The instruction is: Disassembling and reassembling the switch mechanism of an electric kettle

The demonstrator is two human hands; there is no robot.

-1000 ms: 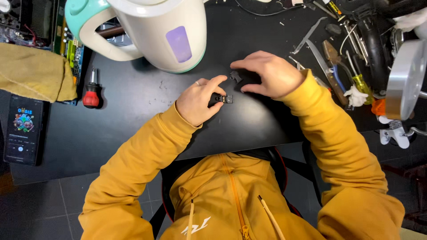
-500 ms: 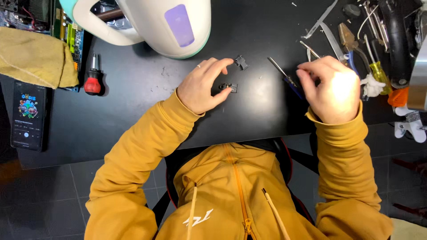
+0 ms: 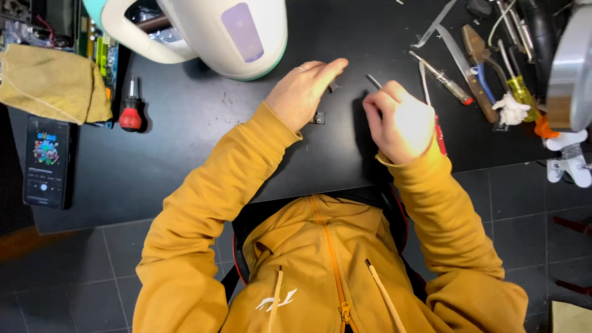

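My left hand lies flat on the black table with its fingers stretched out. Its fingertips touch a small black part. A second small dark part sits just under the edge of the palm. My right hand is closed around a thin screwdriver. The dark shaft sticks out toward the left hand, and a strip of red handle shows at the hand's right side. A white electric kettle with a mint rim lies just beyond the left hand.
A red-handled screwdriver and a lit phone lie at the left, beside a yellow cloth and a green circuit board. Pliers and several screwdrivers are scattered at the right. The table's front edge runs near my chest.
My right hand picked a thin screwdriver from the tools at the right and brought it toward the middle. My left hand opened flat and slid from one small part toward the other.
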